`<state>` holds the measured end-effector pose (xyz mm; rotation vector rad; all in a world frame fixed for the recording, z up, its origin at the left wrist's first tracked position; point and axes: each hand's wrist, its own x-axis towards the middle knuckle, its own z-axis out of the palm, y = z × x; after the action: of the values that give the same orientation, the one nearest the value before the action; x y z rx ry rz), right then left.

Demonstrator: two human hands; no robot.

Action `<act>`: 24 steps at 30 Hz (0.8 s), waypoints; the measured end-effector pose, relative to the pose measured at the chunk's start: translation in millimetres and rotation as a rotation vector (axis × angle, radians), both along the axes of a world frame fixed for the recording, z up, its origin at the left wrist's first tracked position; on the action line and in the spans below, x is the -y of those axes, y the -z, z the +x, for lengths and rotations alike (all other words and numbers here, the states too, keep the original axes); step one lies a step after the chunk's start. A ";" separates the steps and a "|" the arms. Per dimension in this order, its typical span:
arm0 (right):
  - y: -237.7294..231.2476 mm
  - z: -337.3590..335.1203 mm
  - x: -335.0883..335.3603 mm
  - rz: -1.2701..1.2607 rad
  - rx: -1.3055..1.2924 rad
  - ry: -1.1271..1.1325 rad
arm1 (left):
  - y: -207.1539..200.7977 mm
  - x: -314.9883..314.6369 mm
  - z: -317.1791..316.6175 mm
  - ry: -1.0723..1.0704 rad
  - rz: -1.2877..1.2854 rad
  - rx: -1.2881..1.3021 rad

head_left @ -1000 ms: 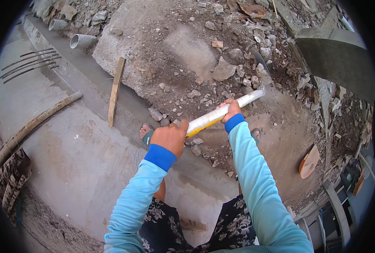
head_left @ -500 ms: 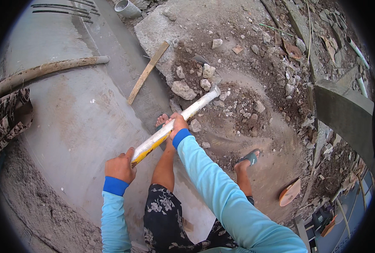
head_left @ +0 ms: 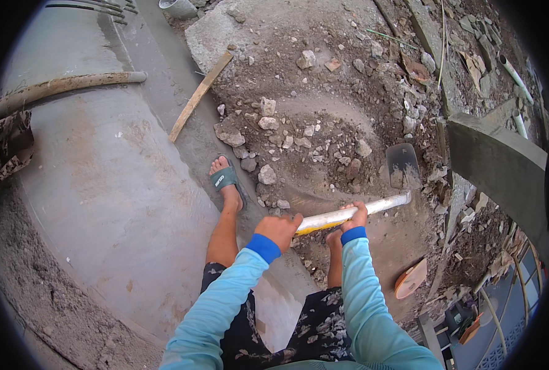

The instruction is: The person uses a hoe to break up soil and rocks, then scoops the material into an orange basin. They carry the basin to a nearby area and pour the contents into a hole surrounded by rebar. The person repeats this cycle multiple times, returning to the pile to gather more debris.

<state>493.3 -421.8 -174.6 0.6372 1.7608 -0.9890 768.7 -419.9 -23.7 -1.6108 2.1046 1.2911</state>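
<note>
A: So who's holding what?

B: Left hand is gripping the hoe, fingers closed; right hand is gripping farther along, closed too. Blade is sitting over dirt, can't tell if it's touching.

A: Step?

B: Guessing they're hoeing; next pull is calling for firm grips.

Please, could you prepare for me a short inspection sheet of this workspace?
Surface: grey concrete slab on the left, brown soil on the right.
Job's things: hoe, its blade at the far end.
Clutter: wooden strip, scattered stones.
Grips: left hand and right hand both closed on the hoe, the right nearer the blade.
Cables: nothing clearly seen.
Surroundings: grey beam at right.
</note>
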 end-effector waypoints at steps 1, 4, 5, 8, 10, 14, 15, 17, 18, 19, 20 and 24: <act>20.4 -39.5 -2.5 -0.033 0.028 0.010 | 26.1 14.4 -24.8 0.057 -0.039 -0.044; 60.2 -77.8 5.5 0.132 0.028 0.051 | 55.8 52.9 -59.8 0.154 -0.013 -0.076; 66.1 -65.9 5.9 0.218 0.081 -0.053 | 57.0 50.2 -58.5 0.162 -0.023 -0.028; 74.6 3.2 -12.8 0.111 0.224 0.038 | 36.1 32.8 -16.2 0.136 -0.049 0.118; 56.2 57.0 -21.1 0.099 0.265 0.055 | 4.5 23.9 27.0 0.157 -0.056 0.193; 26.8 144.1 -39.3 0.142 0.449 0.010 | -50.7 -11.7 90.8 0.048 0.059 0.292; 17.2 169.5 -46.7 0.173 0.484 -0.020 | -74.9 -20.0 99.6 -0.004 0.105 0.348; 7.7 198.9 -67.4 0.212 0.453 -0.202 | -105.5 -33.4 112.5 -0.084 0.154 0.418; 2.9 211.1 -71.8 0.278 0.308 -0.367 | -112.1 -38.5 118.7 -0.109 0.161 0.432; 10.5 208.8 -80.3 0.422 -0.010 -0.988 | -117.1 -43.0 124.6 -0.132 0.169 0.448; 4.0 216.3 -66.5 0.343 -0.275 -1.393 | -119.1 -48.9 131.7 -0.170 0.164 0.460; -12.9 262.1 36.8 -0.104 -0.781 -2.098 | -110.4 -47.7 142.7 -0.275 0.196 0.498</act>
<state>755.4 -458.6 -161.8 -1.6794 1.7523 0.3202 911.4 -372.2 86.7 -1.9314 1.4603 0.9875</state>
